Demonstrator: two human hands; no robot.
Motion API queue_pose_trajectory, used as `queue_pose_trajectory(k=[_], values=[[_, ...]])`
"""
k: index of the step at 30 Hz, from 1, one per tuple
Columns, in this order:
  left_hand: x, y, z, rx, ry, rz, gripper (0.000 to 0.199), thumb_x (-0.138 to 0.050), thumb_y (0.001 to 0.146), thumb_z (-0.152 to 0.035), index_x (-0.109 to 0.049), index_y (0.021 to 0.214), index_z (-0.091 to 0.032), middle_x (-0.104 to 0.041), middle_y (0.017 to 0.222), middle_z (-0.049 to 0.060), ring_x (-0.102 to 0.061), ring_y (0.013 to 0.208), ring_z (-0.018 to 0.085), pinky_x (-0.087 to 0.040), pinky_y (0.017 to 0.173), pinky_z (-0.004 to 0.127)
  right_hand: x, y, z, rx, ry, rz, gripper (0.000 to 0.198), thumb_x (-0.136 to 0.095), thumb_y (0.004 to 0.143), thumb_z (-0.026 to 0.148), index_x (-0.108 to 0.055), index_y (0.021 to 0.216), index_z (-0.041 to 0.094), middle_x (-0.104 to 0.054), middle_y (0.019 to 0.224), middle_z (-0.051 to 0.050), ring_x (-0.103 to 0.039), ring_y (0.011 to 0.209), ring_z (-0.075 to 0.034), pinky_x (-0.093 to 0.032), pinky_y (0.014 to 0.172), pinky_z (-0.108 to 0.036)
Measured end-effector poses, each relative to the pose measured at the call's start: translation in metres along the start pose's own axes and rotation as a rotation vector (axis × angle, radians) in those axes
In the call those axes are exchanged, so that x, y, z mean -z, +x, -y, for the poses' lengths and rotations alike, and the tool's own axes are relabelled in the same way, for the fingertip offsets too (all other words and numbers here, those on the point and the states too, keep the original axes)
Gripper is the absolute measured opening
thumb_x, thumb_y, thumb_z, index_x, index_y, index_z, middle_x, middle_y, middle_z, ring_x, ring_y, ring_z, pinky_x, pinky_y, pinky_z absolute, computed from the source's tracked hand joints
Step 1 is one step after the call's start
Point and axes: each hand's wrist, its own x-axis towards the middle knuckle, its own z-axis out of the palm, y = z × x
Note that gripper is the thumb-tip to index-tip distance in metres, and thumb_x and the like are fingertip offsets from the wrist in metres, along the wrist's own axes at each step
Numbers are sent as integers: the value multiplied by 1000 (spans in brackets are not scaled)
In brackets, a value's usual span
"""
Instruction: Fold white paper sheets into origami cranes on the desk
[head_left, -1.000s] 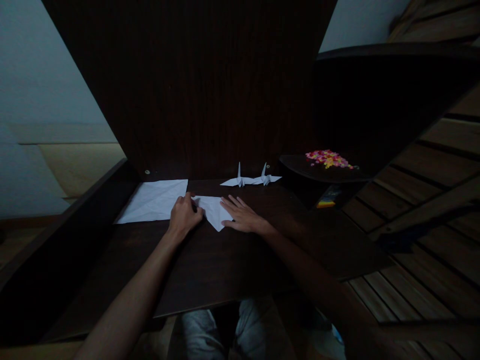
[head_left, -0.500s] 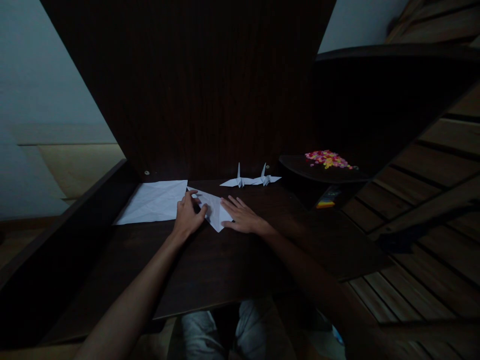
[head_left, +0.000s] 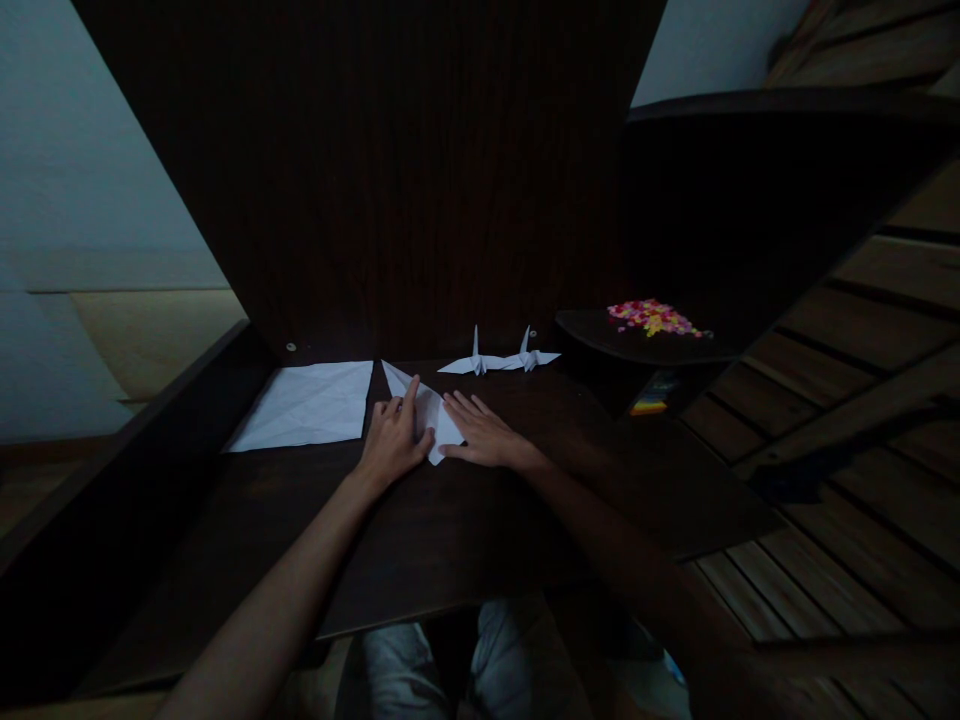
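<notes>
White paper (head_left: 449,432) near back edge of desk (head_left: 450,530) pressed by left hand (head_left: 395,438), index extended, right hand (head_left: 484,436) spread; probably light, crease-prone, best edge-held.

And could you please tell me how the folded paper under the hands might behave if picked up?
The folded paper would probably feel light, since it looks thin. Its folds may make it stiffer than the flat sheet at left, though the narrow tip beyond the left hand could bend easily.
</notes>
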Motion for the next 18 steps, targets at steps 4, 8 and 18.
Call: queue_pose_trajectory(k=[4, 8, 18], values=[[-2, 0, -2, -59, 55, 63, 66, -48, 85, -34, -28, 143, -7, -64, 103, 16, -56, 100, 29, -36, 96, 46, 0, -1, -1, 9, -9, -16, 91, -27, 84, 72, -15, 148, 8, -14, 155, -14, -7, 144, -27, -9, 116, -45], [-5, 0, -3, -103, 18, 126, 52, -48, 85, -33, -47, 132, -10, -66, 102, 16, -55, 105, 29, -35, 101, 46, -1, -1, -1, 10, -28, -19, 88, -30, 85, 69, -16, 148, 8, -15, 155, -15, -8, 144, -28, -11, 116, -45], [-7, -2, -5, -109, -56, 283, 36, -44, 88, -29, -64, 115, -16, -64, 83, 13, -57, 92, 27, -48, 86, 40, -1, -3, -2, 41, -35, -20, 85, -28, 87, 68, -17, 148, 10, -17, 155, -13, -12, 143, -28, -12, 116, -46]])
